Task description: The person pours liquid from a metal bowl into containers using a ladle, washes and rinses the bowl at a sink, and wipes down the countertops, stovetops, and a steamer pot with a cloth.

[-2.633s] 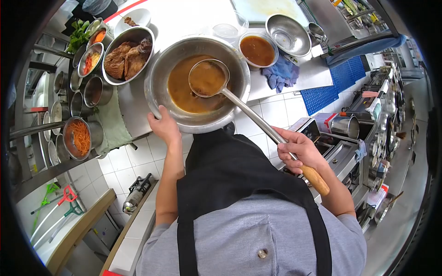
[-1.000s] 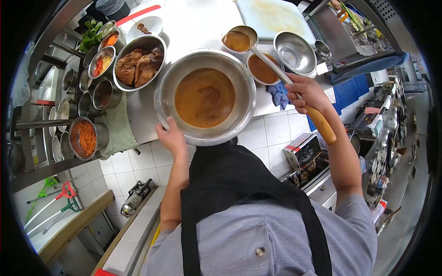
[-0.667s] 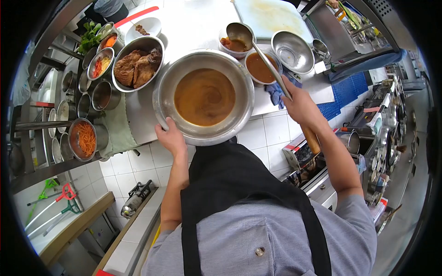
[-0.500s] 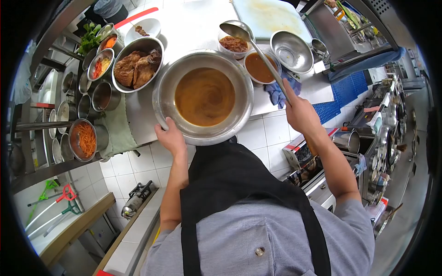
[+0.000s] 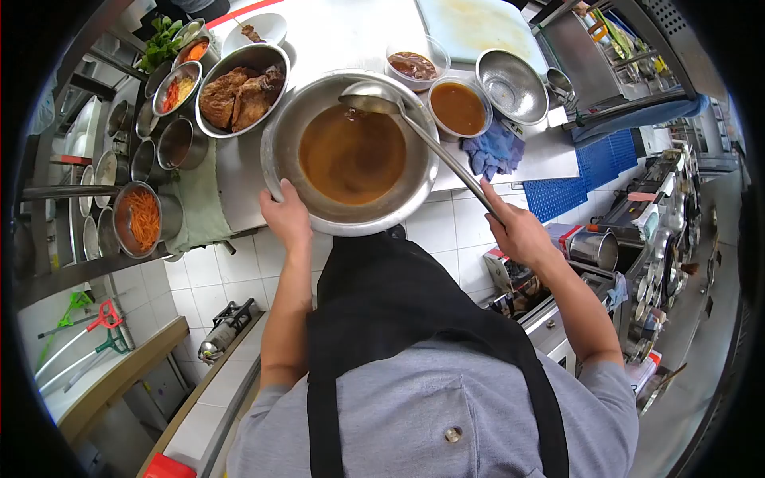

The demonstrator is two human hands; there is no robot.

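A large metal mixing bowl (image 5: 275, 151) of brown broth (image 5: 351, 163) sits at the table's near edge. My left hand (image 5: 286, 217) grips its lower left rim, the thumb on top. My right hand (image 5: 519, 233) is closed around the handle of a long metal ladle (image 5: 454, 166). The ladle's cup is over the far side of the broth, touching or just above the surface; I cannot tell which. Right of the bowl stand a clear tub of reddish-brown chunky food (image 5: 413, 65) and a tub of orange-brown sauce (image 5: 459, 109).
A bowl of browned meat (image 5: 239, 99) stands left of the mixing bowl. An empty metal bowl (image 5: 512, 88) and a blue cloth (image 5: 494, 151) lie to the right, below a white cutting board (image 5: 478, 32). Shredded carrot (image 5: 143, 219) fills a pot at far left.
The ladle's cup has moved from above the chunky tub down and left into the mixing bowl's opening. My right hand has lowered a little. Liquid now shows on the chunky food.
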